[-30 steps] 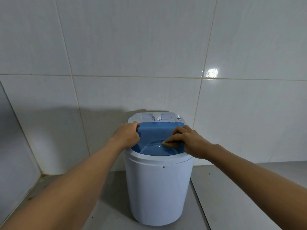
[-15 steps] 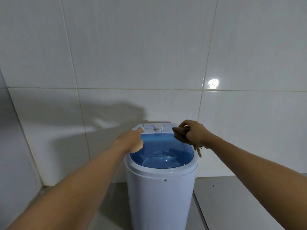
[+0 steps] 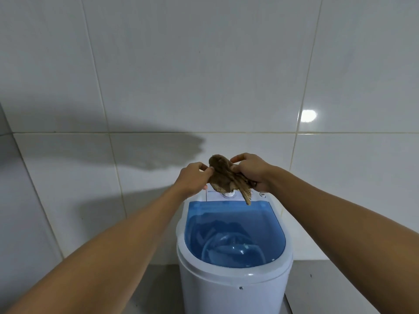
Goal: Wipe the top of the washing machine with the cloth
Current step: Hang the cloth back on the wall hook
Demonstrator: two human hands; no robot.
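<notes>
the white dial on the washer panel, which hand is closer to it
Right, narrowly. The right hand grips the cloth just above and right of the dial; the left hand pinches the cloth's other edge, further off to the dial's upper left.

Cloth (image 3: 223, 177): brown, fuzzy pile, frayed fringe on hanging corner. Washing machine (image 3: 233, 288) body: smooth white plastic, soft sheen. Lid (image 3: 233, 232): translucent blue plastic, glossy. Knob (image 3: 229, 194): shiny, metal-like. Wall tiles (image 3: 204, 75): white, glazed, glossy. Floor (image 3: 328, 288): grey, matt
</notes>
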